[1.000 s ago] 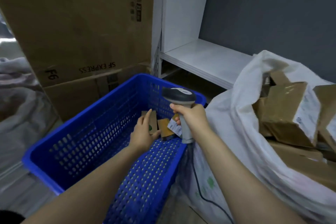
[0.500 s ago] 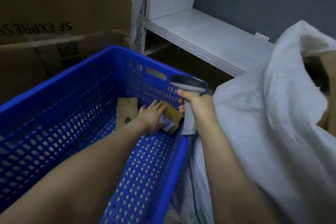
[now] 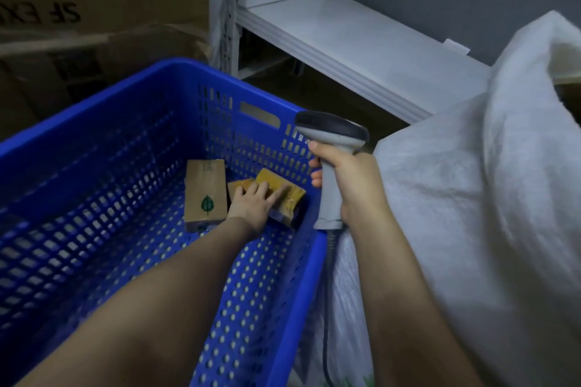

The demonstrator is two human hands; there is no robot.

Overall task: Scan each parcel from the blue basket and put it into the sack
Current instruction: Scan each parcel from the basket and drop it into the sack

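Inside the blue basket (image 3: 94, 135), at its far right corner, lie a flat brown parcel with a green leaf mark (image 3: 206, 195) and a small yellow-taped parcel (image 3: 290, 198). My left hand (image 3: 254, 204) rests on the yellow-taped parcel with its fingers spread over the top. A third small brown parcel (image 3: 237, 187) peeks out between them, mostly hidden by the hand. My right hand (image 3: 349, 179) grips a grey handheld scanner (image 3: 330, 132) above the basket's right rim. The white sack (image 3: 471, 198) stands right of the basket.
Large cardboard boxes (image 3: 94, 9) stand behind the basket at the left. A white shelf (image 3: 345, 38) runs along the grey wall behind. The scanner's cable (image 3: 327, 324) hangs down between basket and sack.
My left hand has slid right, off the leaf-marked parcel and onto the yellow-taped one. The view has tilted down and left, so the sack's opening is out of sight.
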